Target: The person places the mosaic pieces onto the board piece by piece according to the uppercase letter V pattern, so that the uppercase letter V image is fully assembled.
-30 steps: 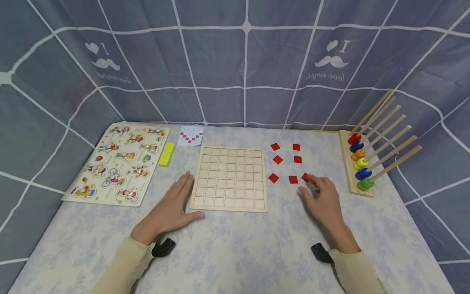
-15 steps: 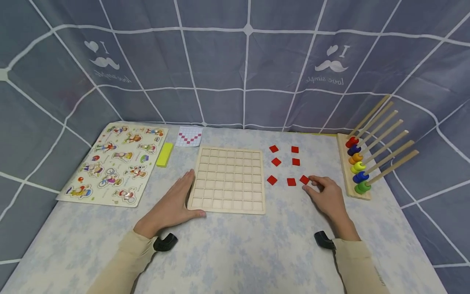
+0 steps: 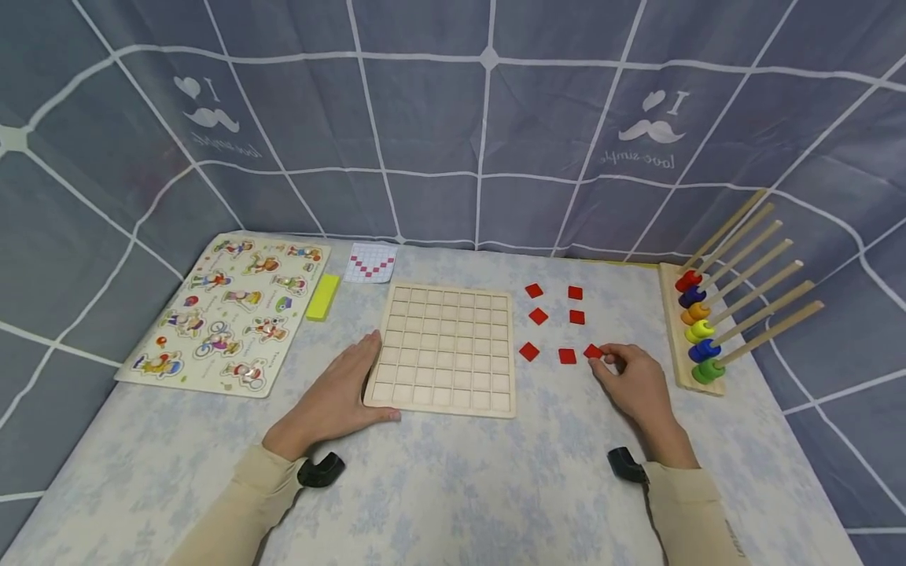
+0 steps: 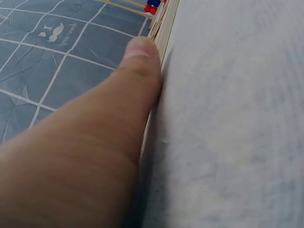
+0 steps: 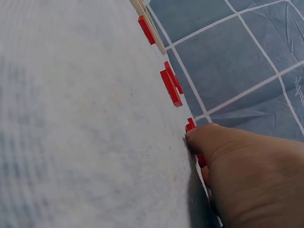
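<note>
- Hands are well apart on the tabletop (image 3: 467, 487); the left hand (image 3: 333, 399) lies against the wooden board (image 3: 443, 346), fingers straight along its left side and thumb at its near edge, tucked in closer than a second ago.
- The right hand (image 3: 637, 393), thumb and forefinger bent, pinches the right corner of a red tile (image 3: 592, 352); a second ago the forefinger covered more of it.
- That tile is small, flat and square, turned on its corner, at the right end of the nearest row, right of the board.
- Six more tiles (image 3: 538, 316), also red, lie near it, some turned, some nearly straight.
- The board is pale and square, with rows of shallow square cells.
- Farther off lie a yellow block (image 3: 322, 297) and a paper card (image 3: 371, 262) showing a red V.
</note>
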A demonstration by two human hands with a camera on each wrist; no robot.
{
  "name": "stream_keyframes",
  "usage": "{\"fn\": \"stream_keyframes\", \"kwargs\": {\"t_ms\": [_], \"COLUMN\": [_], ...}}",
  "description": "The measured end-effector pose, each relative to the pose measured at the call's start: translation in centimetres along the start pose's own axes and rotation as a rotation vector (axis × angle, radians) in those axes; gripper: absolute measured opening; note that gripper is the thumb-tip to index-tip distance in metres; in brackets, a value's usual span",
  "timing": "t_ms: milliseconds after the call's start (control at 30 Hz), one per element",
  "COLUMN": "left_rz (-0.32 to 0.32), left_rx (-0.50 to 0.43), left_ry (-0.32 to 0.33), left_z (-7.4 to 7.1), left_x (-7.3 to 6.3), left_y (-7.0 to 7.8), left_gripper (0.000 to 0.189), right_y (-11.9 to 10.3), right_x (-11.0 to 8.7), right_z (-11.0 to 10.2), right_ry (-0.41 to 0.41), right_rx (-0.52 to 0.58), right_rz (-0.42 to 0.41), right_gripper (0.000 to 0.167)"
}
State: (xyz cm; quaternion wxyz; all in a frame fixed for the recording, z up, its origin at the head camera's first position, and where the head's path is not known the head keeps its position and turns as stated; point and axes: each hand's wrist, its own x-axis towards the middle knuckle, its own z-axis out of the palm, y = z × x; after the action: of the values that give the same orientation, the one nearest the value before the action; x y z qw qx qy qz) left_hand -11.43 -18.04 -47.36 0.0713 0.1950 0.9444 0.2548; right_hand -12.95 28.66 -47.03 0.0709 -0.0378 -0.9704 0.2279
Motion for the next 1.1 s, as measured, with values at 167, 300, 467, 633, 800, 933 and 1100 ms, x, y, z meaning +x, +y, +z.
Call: {"fn": "stream_keyframes", "kwargs": {"t_ms": [167,300,467,633,800,933,1100], "left_rz": [0.013,0.015,0.005,0.007,0.021,0.035,0.025], "left_rx": [0.013,0.019,0.023,0.016,0.031,0.036,0.022], "left_ry": [-0.003,0.009,0.003,0.004,0.023,0.04,0.022], "left_z": [-0.2,-0.2,-0.2,-0.2,-0.4,-0.4,-0.1], "left_x": [0.0,0.0,-0.1,-0.2,-0.3,-0.1,0.1], "left_y": [0.0,0.0,0.1,0.1,0.0,-0.1,-0.1], "left_gripper": [0.127,0.125,0.125,0.126,0.125,0.124,0.125], "right_y": [0.2,0.3,-0.2,-1.3,-3.0,-4.4,-6.6], "right_x": [-0.1,-0.2,-0.4,-0.6,-0.9,-1.1,-1.0], "right_z": [0.3,0.4,0.4,0.6,0.7,1.0,1.4], "right_ry": [0.048,0.065,0.093,0.113,0.122,0.104,0.04], "right_rx": [0.002,0.034,0.073,0.098,0.178,0.238,0.237], "right_rz": [-0.042,-0.045,-0.08,-0.145,-0.234,-0.319,-0.413], "right_gripper": [0.032,0.03,0.028,0.027,0.02,0.016,0.017]}}
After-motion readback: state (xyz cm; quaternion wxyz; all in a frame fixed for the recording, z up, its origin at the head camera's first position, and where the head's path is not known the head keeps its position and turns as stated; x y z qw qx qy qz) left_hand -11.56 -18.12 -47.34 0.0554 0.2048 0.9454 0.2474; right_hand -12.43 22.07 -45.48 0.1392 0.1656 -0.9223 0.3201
